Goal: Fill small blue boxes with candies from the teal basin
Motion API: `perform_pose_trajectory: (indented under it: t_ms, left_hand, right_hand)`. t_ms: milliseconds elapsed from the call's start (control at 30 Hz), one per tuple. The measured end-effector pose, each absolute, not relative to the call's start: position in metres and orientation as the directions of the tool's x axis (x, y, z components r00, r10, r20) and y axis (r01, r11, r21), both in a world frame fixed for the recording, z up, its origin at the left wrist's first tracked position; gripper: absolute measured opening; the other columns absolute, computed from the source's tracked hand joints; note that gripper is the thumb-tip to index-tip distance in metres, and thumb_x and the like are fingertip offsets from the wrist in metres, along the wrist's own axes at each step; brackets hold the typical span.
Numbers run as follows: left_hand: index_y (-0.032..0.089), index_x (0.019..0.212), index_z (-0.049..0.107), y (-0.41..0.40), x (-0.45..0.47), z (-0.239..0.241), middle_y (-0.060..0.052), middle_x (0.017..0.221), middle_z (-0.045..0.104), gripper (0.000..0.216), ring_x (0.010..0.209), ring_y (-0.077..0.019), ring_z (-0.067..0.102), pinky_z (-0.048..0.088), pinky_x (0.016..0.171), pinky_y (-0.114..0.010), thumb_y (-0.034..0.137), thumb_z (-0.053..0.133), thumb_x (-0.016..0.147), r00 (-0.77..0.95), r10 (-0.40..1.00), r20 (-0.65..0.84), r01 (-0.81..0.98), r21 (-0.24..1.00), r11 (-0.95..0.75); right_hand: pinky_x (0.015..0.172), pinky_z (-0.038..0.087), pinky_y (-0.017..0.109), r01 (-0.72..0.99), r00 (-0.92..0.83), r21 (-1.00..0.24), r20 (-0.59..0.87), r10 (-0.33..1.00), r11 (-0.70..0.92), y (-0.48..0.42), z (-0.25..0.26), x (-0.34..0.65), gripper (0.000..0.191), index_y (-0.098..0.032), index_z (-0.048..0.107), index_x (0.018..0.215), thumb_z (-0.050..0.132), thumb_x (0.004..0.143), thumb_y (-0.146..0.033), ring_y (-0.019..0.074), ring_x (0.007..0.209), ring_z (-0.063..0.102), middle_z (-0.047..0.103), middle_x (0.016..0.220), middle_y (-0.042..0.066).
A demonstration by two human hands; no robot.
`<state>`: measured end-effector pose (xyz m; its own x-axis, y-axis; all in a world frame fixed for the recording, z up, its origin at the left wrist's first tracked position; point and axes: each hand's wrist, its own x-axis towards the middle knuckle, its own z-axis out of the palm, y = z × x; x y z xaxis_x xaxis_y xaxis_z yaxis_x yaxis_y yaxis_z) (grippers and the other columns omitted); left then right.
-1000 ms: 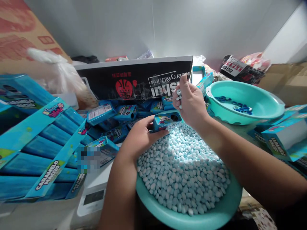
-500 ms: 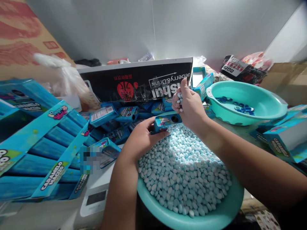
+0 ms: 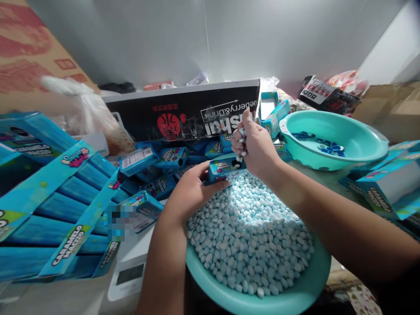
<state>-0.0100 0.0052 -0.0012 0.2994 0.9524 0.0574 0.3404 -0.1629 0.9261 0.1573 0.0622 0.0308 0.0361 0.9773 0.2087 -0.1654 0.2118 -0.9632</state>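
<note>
My left hand (image 3: 197, 188) is wrapped round a small blue candy box (image 3: 220, 169) marked "Caramelo Macizo", which it holds low over the candies. Just above the box's right end, my right hand (image 3: 254, 142) is closed on a fistful of pale blue and white candies (image 3: 242, 135). A few of these candies are at the box's dark round hole. Below both hands, a teal basin (image 3: 259, 304) is heaped with the same candies (image 3: 252, 245).
At left stand blue display cartons (image 3: 65, 197) and a white scale (image 3: 127, 278). Small blue boxes (image 3: 170, 157) lie piled before a black carton (image 3: 187, 113). Another teal basin (image 3: 354, 127) at right holds dark blue caps (image 3: 328, 146). Open blue boxes (image 3: 387, 192) sit at far right.
Candies are slipping from the bottom of my right fist toward the hole of the box. My left hand keeps its hold, and the view has shifted slightly.
</note>
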Motion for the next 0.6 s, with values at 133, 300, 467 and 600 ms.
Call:
perform_pose_trajectory:
  t_ms: [133,300,467,600]
  left_hand:
    - [0.025,0.118,0.069,0.0050,-0.0104,-0.0010,-0.004,0.115,0.074,0.043,0.107,-0.0261,0.068,0.051,0.096,-0.039,0.041,0.078,0.079,0.302,0.952,0.056,0.334,0.929,-0.160]
    - [0.026,0.116,0.069,0.0054,-0.0109,-0.0008,-0.002,0.114,0.075,0.040,0.106,-0.0245,0.069,0.051,0.094,-0.037,0.041,0.078,0.080,0.318,0.946,0.069,0.333,0.926,-0.180]
    - [0.026,0.116,0.069,0.0049,-0.0099,-0.0015,-0.002,0.113,0.075,0.040,0.105,-0.0241,0.068,0.051,0.094,-0.037,0.039,0.078,0.080,0.321,0.945,0.068,0.331,0.926,-0.179]
    - [0.026,0.117,0.069,0.0046,-0.0098,-0.0017,-0.002,0.114,0.074,0.041,0.106,-0.0242,0.068,0.051,0.095,-0.038,0.039,0.079,0.079,0.323,0.944,0.066,0.317,0.933,-0.173]
  right_hand:
    - [0.045,0.027,0.030,-0.279,0.036,-0.943,0.176,0.984,0.179,0.0611,0.0318,0.1568,0.061,-0.026,0.057,0.086,0.056,0.076,-0.085,0.0114,0.049,0.036,0.041,0.056,-0.005]
    - [0.041,0.024,0.027,-0.363,0.024,-0.914,0.186,0.982,0.182,0.0597,0.0328,0.1550,0.057,-0.025,0.050,0.073,0.061,0.077,-0.080,0.0089,0.046,0.034,0.040,0.053,-0.006]
    - [0.041,0.025,0.026,-0.348,0.017,-0.922,0.175,0.984,0.170,0.0589,0.0326,0.1545,0.054,-0.025,0.046,0.070,0.061,0.081,-0.075,0.0089,0.046,0.036,0.042,0.053,-0.005]
    - [0.041,0.026,0.027,-0.347,0.001,-0.919,0.199,0.980,0.187,0.0575,0.0324,0.1548,0.054,-0.025,0.046,0.069,0.061,0.083,-0.074,0.0092,0.046,0.038,0.043,0.053,-0.005]
